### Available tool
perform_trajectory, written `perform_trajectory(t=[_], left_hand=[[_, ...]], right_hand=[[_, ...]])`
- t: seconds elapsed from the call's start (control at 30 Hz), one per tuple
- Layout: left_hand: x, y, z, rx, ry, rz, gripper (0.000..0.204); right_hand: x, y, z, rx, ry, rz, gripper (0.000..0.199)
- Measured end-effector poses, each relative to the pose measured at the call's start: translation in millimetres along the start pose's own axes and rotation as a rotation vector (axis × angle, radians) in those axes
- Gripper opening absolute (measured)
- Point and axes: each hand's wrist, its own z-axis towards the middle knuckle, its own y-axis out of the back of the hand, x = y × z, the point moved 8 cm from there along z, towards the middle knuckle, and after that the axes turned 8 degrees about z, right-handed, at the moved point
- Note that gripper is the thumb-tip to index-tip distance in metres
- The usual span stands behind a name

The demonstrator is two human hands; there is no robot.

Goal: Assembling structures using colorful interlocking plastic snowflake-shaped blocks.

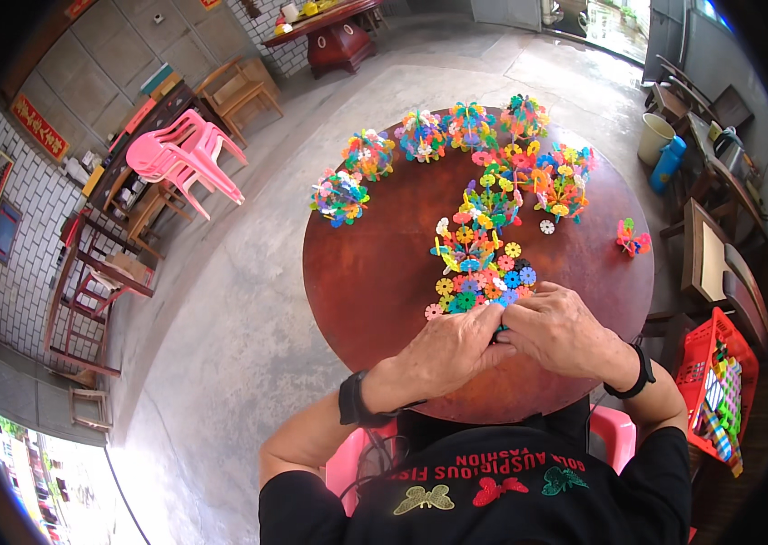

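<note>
My left hand (458, 347) and my right hand (554, 329) meet over the near part of a round brown table (384, 291). Their fingers are bent and pinched together at the tips. A dark bluish bit shows between them, but what they hold is mostly hidden. Just beyond the fingertips lies a pile of loose, flower-shaped plastic interlocking discs (504, 280) in many colours. Balls built from such discs stand in an arc on the far side, among them a blue-green ball (340, 198) at the left end. A small red and pink cluster (633, 239) sits apart at the right.
One white disc (547, 227) lies alone on the table. At the right stand a red basket (720, 391) with toys, wooden chairs (706, 250), a blue bottle (667, 165) and a pale bucket (655, 138). Pink plastic chairs (186, 156) are stacked at the left.
</note>
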Motion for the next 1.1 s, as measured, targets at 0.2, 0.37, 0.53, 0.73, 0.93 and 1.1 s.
perform_trajectory(t=[0.2,0.37,0.53,0.73,0.93,1.1], left_hand=[[-26.6,5.2,-8.6,0.229,-0.099,-0.033,0.019],[-7.0,16.1,-38.8,0.159,-0.096,-0.052,0.015],[62.7,-6.9,-41.9,0.105,0.153,0.02,0.011],[94.4,-66.4,-7.9,0.048,0.226,0.055,0.018],[110.0,-86.4,23.9,0.017,0.322,0.086,0.029],[100.5,-81.5,34.6,-0.075,0.297,0.163,0.034]], right_hand=[[29.0,6.2,-8.3,0.075,0.088,0.173,0.024],[20.5,37.0,-24.3,0.066,0.15,0.19,0.019],[-82.2,-7.8,-38.4,0.112,-0.236,0.084,0.019],[-154.5,-44.4,-49.2,0.028,-0.334,-0.082,0.014],[-155.0,-34.3,-43.1,-0.152,-0.391,-0.005,0.021],[-135.5,-10.2,-44.7,-0.216,-0.367,0.018,0.031]])
